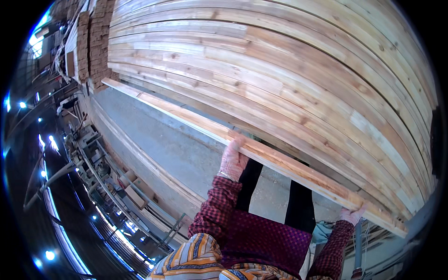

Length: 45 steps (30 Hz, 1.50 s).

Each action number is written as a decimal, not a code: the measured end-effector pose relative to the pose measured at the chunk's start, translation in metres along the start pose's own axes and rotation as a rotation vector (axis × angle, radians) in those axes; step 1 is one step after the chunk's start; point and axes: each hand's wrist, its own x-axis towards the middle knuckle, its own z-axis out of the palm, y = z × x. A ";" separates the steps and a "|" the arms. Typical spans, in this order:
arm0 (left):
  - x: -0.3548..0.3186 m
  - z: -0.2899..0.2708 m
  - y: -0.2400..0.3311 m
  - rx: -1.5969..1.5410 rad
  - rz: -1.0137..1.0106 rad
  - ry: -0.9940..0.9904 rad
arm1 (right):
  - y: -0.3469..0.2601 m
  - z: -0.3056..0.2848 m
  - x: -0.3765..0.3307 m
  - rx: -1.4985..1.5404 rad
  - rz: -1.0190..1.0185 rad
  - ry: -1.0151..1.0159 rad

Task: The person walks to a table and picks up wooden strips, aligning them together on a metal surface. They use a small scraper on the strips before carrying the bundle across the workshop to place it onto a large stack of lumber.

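Observation:
A long, narrow wooden board (289, 164) crosses in front of my body, slanting from the far left down to the near right. Near its middle, my left hand (234, 158) grips it, the fingers wrapped over the edge. Toward the board's right end my right hand (353, 214) is closed round it as well. Both hands wear light-coloured gloves. Just beyond the board lies a wide layer of boards (280, 79) set edge to edge; the held board runs along its near side.
Stacked timber (100, 42) stands at the far left. Long thin strips (149, 163) lie on the concrete floor (186, 154) left of me. Farther left is metal framework with pipes (109, 172). A grey post (358, 247) stands by my right arm.

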 end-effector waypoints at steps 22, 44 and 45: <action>0.089 -0.014 0.062 0.803 -0.333 -0.178 | 0.000 -0.041 0.105 -0.496 0.396 -0.592; 0.079 0.007 0.061 0.505 0.025 0.168 | 0.043 0.064 -0.005 -0.107 0.216 -0.196; 0.084 0.008 0.060 0.507 0.040 0.123 | 0.043 0.074 -0.004 -0.118 0.209 -0.187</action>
